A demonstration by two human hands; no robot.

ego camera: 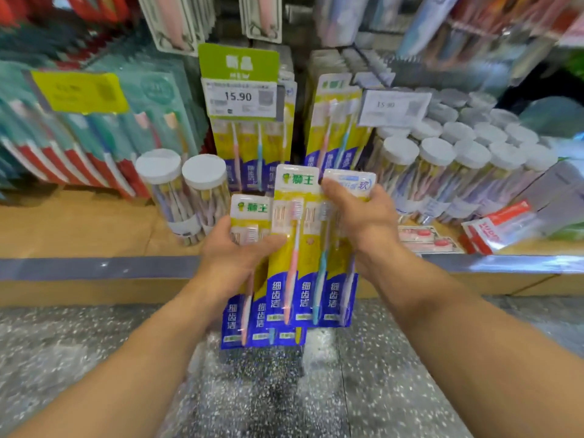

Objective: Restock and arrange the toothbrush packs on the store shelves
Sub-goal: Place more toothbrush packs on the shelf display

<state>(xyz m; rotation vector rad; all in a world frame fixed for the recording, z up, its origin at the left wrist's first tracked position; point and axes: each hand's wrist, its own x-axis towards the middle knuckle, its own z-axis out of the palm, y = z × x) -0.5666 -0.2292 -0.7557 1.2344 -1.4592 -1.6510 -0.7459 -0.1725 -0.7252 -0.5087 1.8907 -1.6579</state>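
**Two packs in hand, matching rows straight ahead on the shelf**

Forearms reach in from the bottom corners and meet over the speckled floor (284, 390), just short of the shelf edge (94, 267). Between them the person holds two yellow-and-blue toothbrush packs upright, long axes running top to bottom, headers up. The left hand (234, 248) grips the lower pack (249, 216) near its top, thumb across the front. This pack sits behind and to the left of the other. The right hand (354, 213) clasps the front pack (303, 248) at its upper right corner, fingers curled over the header. The front pack overlaps the lower one, so the two are touching.

Matching stock lies directly beyond the hands, farther from the camera and a little higher. One hanging row (249, 153) sits under the price tag (241, 98) reading 15.90. A second hanging row (335, 134) is just to its right, with a dark gap between them. Both rows hang upright like the held packs, so no turning looks needed, only a push forward and up. The left hand is nearer the left row and the right hand nearer the right one.

White-lidded tubs (181, 191) stand on the shelf just left of the held packs and could be knocked on the way in. More tubs (442, 159) crowd the right side.
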